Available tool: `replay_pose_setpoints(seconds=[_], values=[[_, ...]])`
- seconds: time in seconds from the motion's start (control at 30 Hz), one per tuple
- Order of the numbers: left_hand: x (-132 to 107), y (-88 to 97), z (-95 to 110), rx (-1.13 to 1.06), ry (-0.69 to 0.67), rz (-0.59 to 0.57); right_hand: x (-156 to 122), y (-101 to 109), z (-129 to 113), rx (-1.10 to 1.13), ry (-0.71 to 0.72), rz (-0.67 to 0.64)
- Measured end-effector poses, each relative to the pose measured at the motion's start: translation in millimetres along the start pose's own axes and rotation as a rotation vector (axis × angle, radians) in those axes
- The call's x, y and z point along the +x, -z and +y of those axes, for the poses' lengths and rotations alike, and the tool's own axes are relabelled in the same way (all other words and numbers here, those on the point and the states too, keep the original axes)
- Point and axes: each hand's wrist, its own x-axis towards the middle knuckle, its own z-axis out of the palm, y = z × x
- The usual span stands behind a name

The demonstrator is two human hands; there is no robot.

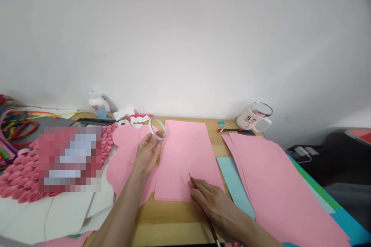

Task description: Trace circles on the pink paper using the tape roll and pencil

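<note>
A stack of pink paper (185, 150) lies on the wooden table in front of me. My left hand (149, 150) pinches a thin white tape roll (150, 125) and holds it up at the paper's left edge. My right hand (213, 202) rests on the lower right of the paper, its fingers closed around a dark red pencil (213, 231). The pencil's sharpened tip points up and away over the sheet. Beneath and beside my left arm are cut pink paper shapes with rounded edges (123, 162).
To the right are more pink sheets (278, 185), a light blue sheet (232, 177) and a white mug (251, 117). Leftward lie a pink petalled piece (14, 181), white sheets (66, 208), a white bottle (98, 104) and coloured pipe cleaners (26, 127). A wall (185, 46) stands behind.
</note>
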Motion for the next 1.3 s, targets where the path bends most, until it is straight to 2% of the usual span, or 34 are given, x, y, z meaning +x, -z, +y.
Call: replay_pose_setpoints(seconds=[0.23,0.47,0.77,1.3], values=[[0,-0.4,0,-0.011,0.006,0.006,-2,-1,0,-0.042,0.029,-0.017],[-4,-0.7,3,-0.027,0.001,-0.018,-1,-3,-1,-0.022,-0.029,-0.004],[1,3.0,-2,-0.020,-0.001,-0.001,-13,-16,-10,-0.066,-0.018,-0.035],[0,1.8,-1,-0.044,0.011,-0.013,-20,-11,-11,-0.030,-0.007,-0.062]])
